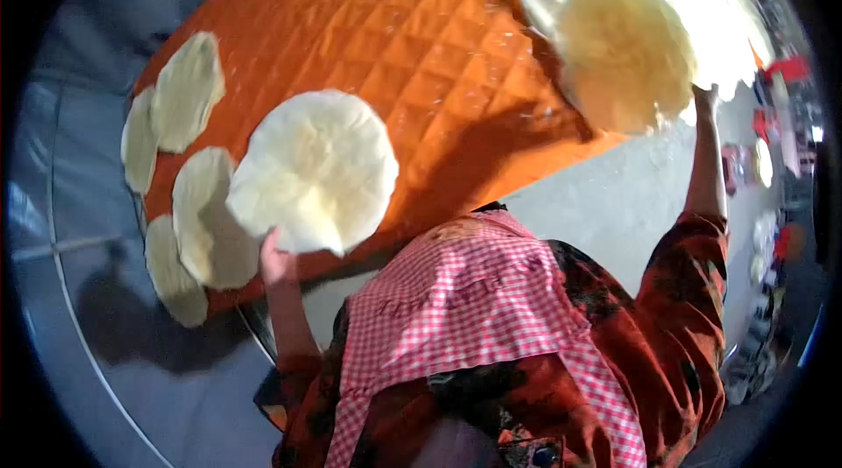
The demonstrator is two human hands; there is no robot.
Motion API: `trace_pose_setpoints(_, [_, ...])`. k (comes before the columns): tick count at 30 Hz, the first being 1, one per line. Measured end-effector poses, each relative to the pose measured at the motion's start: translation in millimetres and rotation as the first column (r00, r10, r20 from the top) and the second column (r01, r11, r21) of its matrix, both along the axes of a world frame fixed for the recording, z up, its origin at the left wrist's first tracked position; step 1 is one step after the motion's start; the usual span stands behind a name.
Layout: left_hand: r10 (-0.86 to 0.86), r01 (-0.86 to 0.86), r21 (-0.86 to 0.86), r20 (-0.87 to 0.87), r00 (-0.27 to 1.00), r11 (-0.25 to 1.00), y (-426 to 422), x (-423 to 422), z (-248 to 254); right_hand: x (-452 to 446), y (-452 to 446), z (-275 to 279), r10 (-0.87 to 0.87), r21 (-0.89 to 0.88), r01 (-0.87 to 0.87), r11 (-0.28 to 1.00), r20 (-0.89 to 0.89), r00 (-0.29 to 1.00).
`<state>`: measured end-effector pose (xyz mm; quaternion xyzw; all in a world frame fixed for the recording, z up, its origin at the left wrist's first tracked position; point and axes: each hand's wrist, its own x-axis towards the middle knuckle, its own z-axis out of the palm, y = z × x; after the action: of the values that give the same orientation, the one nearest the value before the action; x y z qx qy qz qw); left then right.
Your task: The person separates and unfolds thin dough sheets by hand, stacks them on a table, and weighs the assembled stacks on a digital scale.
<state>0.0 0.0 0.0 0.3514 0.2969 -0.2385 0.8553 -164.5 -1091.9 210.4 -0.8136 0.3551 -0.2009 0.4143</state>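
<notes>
My left hand (277, 261) pinches the near edge of a pale round flatbread (320, 165), which is raised over the orange quilted cloth (412, 38) and dips at its front. On the other side, my right hand (705, 101) is at the edge of a browned, thin flatbread (627, 56) and grips it, with most of the fingers hidden behind or blurred. Close to my left hand lie several more flatbreads (215, 218) along the cloth's left edge, some overlapping.
A brightly lit heap of pale flatbreads (719, 7) covers the far right corner, partly washed out by glare. A grey surface (579, 205) shows between the cloth and my body. Tiled floor (96, 328) lies to the left. Small red and white items (761, 126) stand far right.
</notes>
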Motion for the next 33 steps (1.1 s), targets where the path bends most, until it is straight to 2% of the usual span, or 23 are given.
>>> trace_pose_setpoints(1, [0.067, -0.063, 0.050, -0.068, 0.995, 0.997, -12.3, -1.6, 10.3, 21.5, 12.2, -1.9, 0.155, 0.415, -0.228, 0.881, 0.202, 0.967])
trace_pose_setpoints(2, [0.074, -0.073, 0.040, -0.035, 0.997, 0.997, -29.7, 3.1, 39.9, 34.9, 24.2, 6.5, 0.194, 0.679, -0.462, 0.570, 0.435, 0.879])
trace_pose_setpoints(3, [0.065, -0.077, 0.038, 0.244, 0.968, 0.996, 16.0, 133.1, 25.0, 114.4, 131.3, -54.7, 0.303, 0.418, -0.467, 0.780, 0.401, 0.865])
trace_pose_setpoints(5, [0.061, -0.059, -0.016, 0.210, 0.976, 0.998, 13.4, 107.7, 19.9, 182.6, 402.7, -67.0, 0.464, 0.097, -0.457, 0.884, -0.082, 0.882])
trace_pose_setpoints(6, [0.051, -0.079, 0.087, 0.285, 0.957, 0.993, 50.0, 128.3, 61.7, 212.2, 537.5, -79.2, 0.583, 0.062, -0.583, 0.810, -0.184, 0.791])
trace_pose_setpoints(8, [0.039, -0.077, 0.108, 0.318, 0.947, 0.991, 49.7, 125.4, 82.1, 230.7, 739.6, -63.3, 0.801, -0.064, -0.850, 0.523, -0.302, 0.516])
trace_pose_setpoints(10, [-0.120, -0.058, 0.352, 0.464, 0.878, 0.934, 35.4, 111.8, 81.9, 230.4, 837.6, -61.6, 0.980, -0.328, -0.924, 0.199, 0.063, 0.189])
trace_pose_setpoints(11, [-0.046, -0.061, 0.261, 0.387, 0.921, 0.963, 13.0, 117.5, 96.3, 234.2, 865.2, -60.8, 0.960, -0.229, -0.947, 0.226, 0.217, 0.176])
trace_pose_setpoints(12, [-0.021, -0.045, 0.232, 0.274, 0.961, 0.972, 2.1, 121.8, 107.0, 240.1, 887.4, -53.4, 0.951, -0.121, -0.943, 0.309, 0.022, 0.309])
trace_pose_setpoints(14, [-0.044, -0.025, 0.207, 0.324, 0.945, 0.978, -11.6, 126.4, 120.9, 283.6, 902.8, -57.1, 0.913, -0.161, -0.916, 0.367, -0.125, 0.388])
trace_pose_setpoints(18, [-0.006, -0.026, 0.041, 0.639, 0.769, 0.999, -23.3, 127.4, 152.5, 376.1, 839.3, -49.0, 0.789, -0.228, -0.762, 0.606, 0.051, 0.612])
trace_pose_setpoints(20, [-0.047, -0.056, 0.137, 0.649, 0.760, 0.989, -25.1, 124.4, 155.7, 375.9, 757.7, 13.6, 0.745, -0.321, -0.684, 0.655, 0.120, 0.656])
trace_pose_setpoints(21, [-0.069, -0.072, 0.187, 0.651, 0.756, 0.980, -26.7, 123.6, 155.0, 376.5, 720.4, 26.0, 0.612, -0.069, -0.608, 0.791, 0.104, 0.784])
trace_pose_setpoints(22, [-0.046, -0.102, 0.200, 0.620, 0.783, 0.974, -24.3, 123.2, 147.5, 343.0, 685.2, 60.3, 0.583, 0.043, -0.637, 0.769, 0.361, 0.728])
trace_pose_setpoints(23, [-0.048, -0.137, 0.263, 0.594, 0.803, 0.955, -21.2, 125.9, 132.3, 323.9, 657.1, 88.3, 0.452, 0.087, -0.485, 0.870, 0.250, 0.856])
trace_pose_setpoints(24, [-0.049, -0.167, 0.327, 0.561, 0.826, 0.930, -17.7, 125.0, 111.4, 325.1, 612.3, 63.3, 0.382, 0.315, -0.635, 0.705, 0.586, 0.714])
trace_pose_setpoints(25, [-0.049, -0.190, 0.394, 0.523, 0.851, 0.899, -18.2, 124.6, 98.8, 308.3, 585.1, 61.7, 0.256, 0.397, -0.521, 0.756, 0.553, 0.793])
trace_pose_setpoints(26, [-0.038, -0.245, 0.487, 0.501, 0.864, 0.838, -29.9, 115.9, 97.6, 302.4, 533.5, 21.6, 0.234, 0.367, -0.564, 0.740, 0.645, 0.727])
trace_pose_setpoints(27, [-0.058, -0.263, 0.576, 0.478, 0.876, 0.774, -28.1, 112.0, 74.1, 272.2, 525.7, 23.1, 0.151, 0.344, -0.382, 0.858, 0.542, 0.827])
trace_pose_setpoints(29, [-0.154, -0.214, 0.646, 0.464, 0.872, 0.733, -24.5, 105.1, 38.8, 219.6, 498.3, -18.5, 0.017, 0.468, -0.278, 0.839, 0.488, 0.873])
trace_pose_setpoints(31, [-0.360, -0.131, 0.831, 0.370, 0.857, 0.541, -22.3, 101.9, 8.0, 170.4, 480.7, -82.8, 0.028, 0.370, -0.093, 0.924, 0.177, 0.984])
trace_pose_setpoints(32, [-0.449, -0.095, 0.901, 0.301, 0.842, 0.424, -19.6, 101.2, -2.4, 152.2, 477.7, -128.3, -0.114, 0.505, 0.002, 0.863, 0.191, 0.975])
trace_pose_setpoints(33, [-0.451, -0.102, 0.905, 0.300, 0.841, 0.412, -17.3, 103.2, -9.4, 140.0, 478.7, -164.0, -0.253, 0.629, 0.084, 0.773, 0.184, 0.950])
